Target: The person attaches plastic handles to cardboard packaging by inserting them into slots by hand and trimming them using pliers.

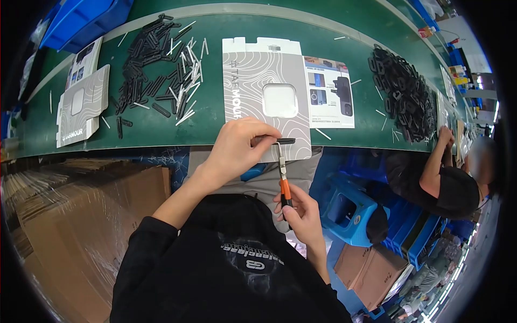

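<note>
My left hand (245,142) is closed in a pinch on a small black plastic strip (286,140), held level just over the table's front edge. Below it, my right hand (301,212) is wrapped round the orange-and-black handles of pliers (285,180). Their metal jaws point up toward the strip, and a thin bent tip reaches its underside; whether it touches I cannot tell. Behind both hands lies a flat grey-and-white printed card box (246,70) with a square window, overhanging the edge. A printed sheet (328,107) with product pictures lies partly under it.
On the green table (204,24), black strips (142,70) and white sticks (188,70) form a pile at left, beside stacked printed boxes (83,105). Black plastic parts (401,89) are heaped at right. A co-worker (449,180) sits there, near a blue stool (350,210).
</note>
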Demonstrator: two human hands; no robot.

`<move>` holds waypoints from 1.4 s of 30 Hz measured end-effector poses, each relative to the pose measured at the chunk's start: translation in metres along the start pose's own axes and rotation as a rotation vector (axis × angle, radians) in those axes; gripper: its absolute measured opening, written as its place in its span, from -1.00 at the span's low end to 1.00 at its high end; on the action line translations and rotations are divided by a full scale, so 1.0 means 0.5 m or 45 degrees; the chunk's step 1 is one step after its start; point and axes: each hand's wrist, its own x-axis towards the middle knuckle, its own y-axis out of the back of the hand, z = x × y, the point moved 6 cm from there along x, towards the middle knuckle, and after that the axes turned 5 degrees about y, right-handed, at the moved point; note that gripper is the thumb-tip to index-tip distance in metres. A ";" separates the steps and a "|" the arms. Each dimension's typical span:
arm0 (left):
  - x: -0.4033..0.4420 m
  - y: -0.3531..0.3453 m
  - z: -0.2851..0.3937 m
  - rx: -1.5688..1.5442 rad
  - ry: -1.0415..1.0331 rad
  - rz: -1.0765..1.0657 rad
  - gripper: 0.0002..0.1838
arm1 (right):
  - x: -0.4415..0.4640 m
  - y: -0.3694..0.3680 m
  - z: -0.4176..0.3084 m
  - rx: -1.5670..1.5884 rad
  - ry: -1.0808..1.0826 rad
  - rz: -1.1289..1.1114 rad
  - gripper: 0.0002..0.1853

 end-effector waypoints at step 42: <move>0.294 0.234 0.236 0.229 -0.697 0.525 -0.83 | 0.271 0.216 -0.226 -1.224 1.249 0.443 -0.37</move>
